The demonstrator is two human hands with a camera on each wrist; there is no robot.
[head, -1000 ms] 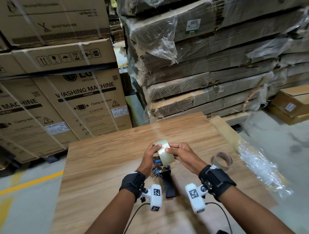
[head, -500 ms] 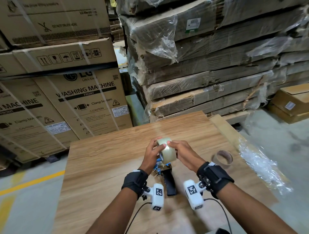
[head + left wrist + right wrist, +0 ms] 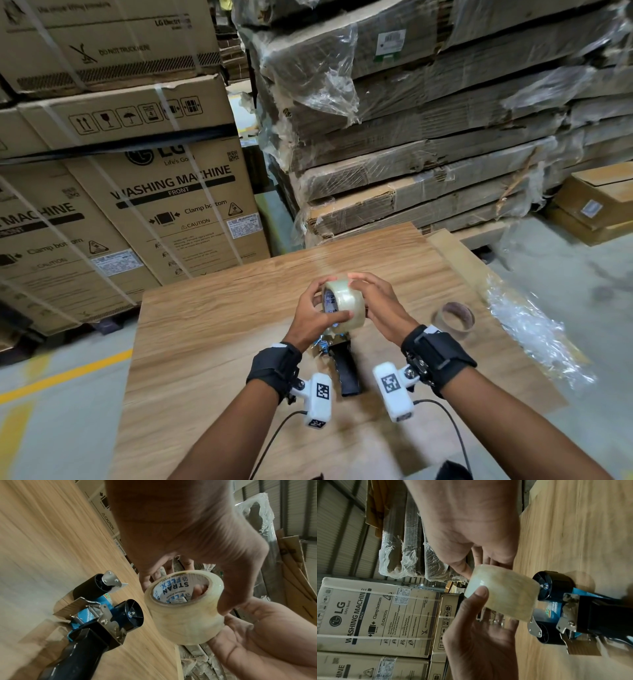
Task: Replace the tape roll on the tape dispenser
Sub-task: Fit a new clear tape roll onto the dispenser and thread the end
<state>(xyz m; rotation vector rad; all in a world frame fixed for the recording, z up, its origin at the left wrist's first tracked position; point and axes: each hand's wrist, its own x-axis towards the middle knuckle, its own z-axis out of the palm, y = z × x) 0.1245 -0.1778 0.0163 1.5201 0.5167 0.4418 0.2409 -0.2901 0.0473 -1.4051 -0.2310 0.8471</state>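
Gripping the clear tape roll (image 3: 343, 306), left hand (image 3: 312, 316) and right hand (image 3: 380, 306) curl round its slick, rigid rim; light, best held by the edges.

Overall light: dim, even indoor warehouse light with a warm brown cast.
Glare: a pale sheen on the table (image 3: 219, 308) near its far edge; bright glints on the plastic wrap (image 3: 534, 329) along its right edge.
Shadows: soft and faint under the forearms at the near edge, with no hard outlines.
Head view: fairly sharp in the middle; carton stacks bow outward at the left and right borders; the floor at the lower left corner smears.
Left wrist view: tabletop grain streaked with motion blur; the nearest palm is soft.
Right wrist view: grainy and darker; the tape roll (image 3: 501, 597) looks hazy.
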